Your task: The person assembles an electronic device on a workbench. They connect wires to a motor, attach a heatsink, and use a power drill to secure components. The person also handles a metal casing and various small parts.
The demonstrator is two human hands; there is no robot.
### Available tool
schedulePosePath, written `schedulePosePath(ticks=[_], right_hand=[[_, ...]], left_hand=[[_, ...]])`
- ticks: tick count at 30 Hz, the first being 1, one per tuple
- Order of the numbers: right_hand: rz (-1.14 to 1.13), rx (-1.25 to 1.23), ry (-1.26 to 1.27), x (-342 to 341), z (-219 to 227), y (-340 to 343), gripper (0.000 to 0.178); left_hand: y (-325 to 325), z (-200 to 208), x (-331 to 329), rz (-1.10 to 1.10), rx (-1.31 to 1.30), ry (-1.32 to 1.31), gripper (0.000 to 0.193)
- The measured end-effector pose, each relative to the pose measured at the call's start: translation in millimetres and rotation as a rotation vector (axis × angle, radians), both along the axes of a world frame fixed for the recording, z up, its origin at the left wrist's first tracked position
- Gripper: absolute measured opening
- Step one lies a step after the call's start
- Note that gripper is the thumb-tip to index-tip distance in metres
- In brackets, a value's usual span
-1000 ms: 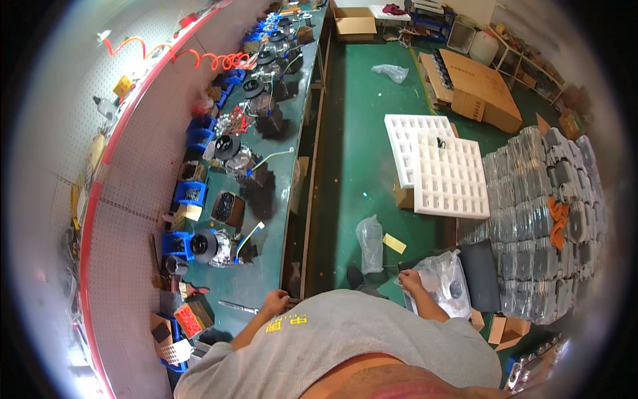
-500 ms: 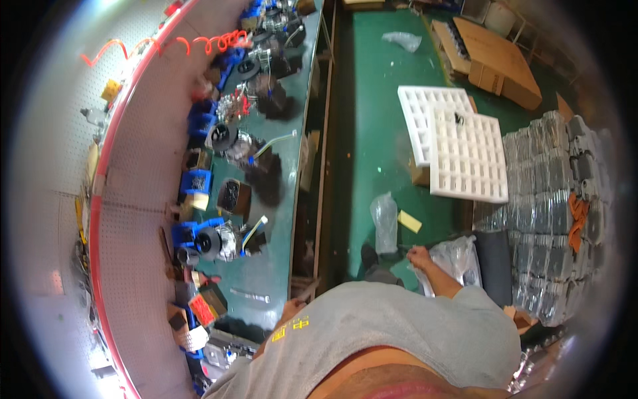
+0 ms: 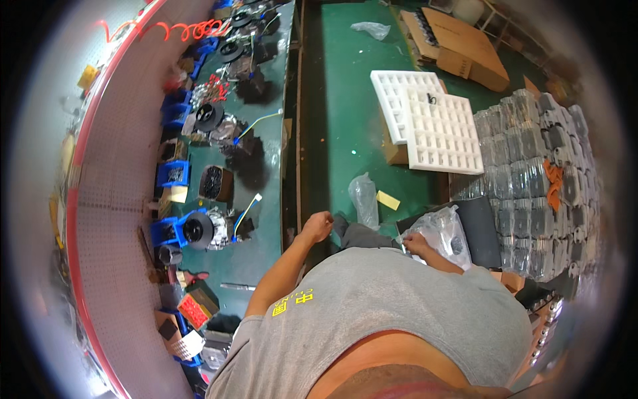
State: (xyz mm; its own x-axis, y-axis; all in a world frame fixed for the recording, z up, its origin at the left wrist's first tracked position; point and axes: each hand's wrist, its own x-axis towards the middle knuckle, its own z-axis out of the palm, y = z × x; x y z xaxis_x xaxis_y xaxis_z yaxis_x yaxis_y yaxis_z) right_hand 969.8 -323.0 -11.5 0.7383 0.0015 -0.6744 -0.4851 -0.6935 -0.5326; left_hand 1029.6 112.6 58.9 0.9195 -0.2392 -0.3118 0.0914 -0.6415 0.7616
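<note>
My left hand (image 3: 318, 226) is curled into a loose fist just off the right edge of the green workbench (image 3: 266, 259), with nothing visible in it. My right hand (image 3: 416, 243) reaches down to the right and pinches the edge of a clear plastic bag (image 3: 446, 231) with a dark part inside. The bag lies on the green floor (image 3: 345, 100) next to a black mat (image 3: 480, 226). My grey shirt hides most of both arms.
On the bench stand blue fixtures and round black motor parts (image 3: 198, 229) with wires. Two white foam grid trays (image 3: 432, 120), stacks of bagged dark parts (image 3: 531, 153), cardboard boxes (image 3: 458, 46), a small clear bag (image 3: 363, 196) and a yellow slip (image 3: 387, 199) sit on the floor.
My left hand has come off the bench top and drawn back to its edge as a fist. My right hand stays at the plastic bag. The view has shifted downward.
</note>
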Motion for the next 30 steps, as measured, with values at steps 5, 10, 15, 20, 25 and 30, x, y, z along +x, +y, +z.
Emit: schedulePosePath(ticks=[5, 10, 15, 20, 25, 30], right_hand=[[0.012, -0.076, 0.069, -13.8, -15.2, -16.9, 0.022], [0.162, -0.040, 0.066, 61.6, -46.5, -19.1, 0.021], [0.320, 0.017, -0.011, 209.2, -17.8, 0.2, 0.021], [0.238, 0.053, 0.053, 397.1, 23.7, 33.1, 0.021], [0.033, 0.171, 0.117, 531.2, 21.0, 91.6, 0.007], [0.409, 0.280, 0.282, 553.3, -7.8, 191.6, 0.005]], left_hand=[[-23.4, 29.8, 75.7, -0.140, -0.043, -0.065, 0.015], [-7.0, 4.8, 106.7, -0.198, 0.146, 0.068, 0.016], [34.4, -10.9, 123.0, 0.001, 0.177, 0.323, 0.019], [55.0, -15.3, 101.8, 0.504, -0.008, 0.131, 0.014], [48.2, -26.6, 27.1, 0.841, 0.037, 0.296, 0.013], [-19.3, -40.6, -102.0, 1.044, 0.247, 0.510, 0.022]])
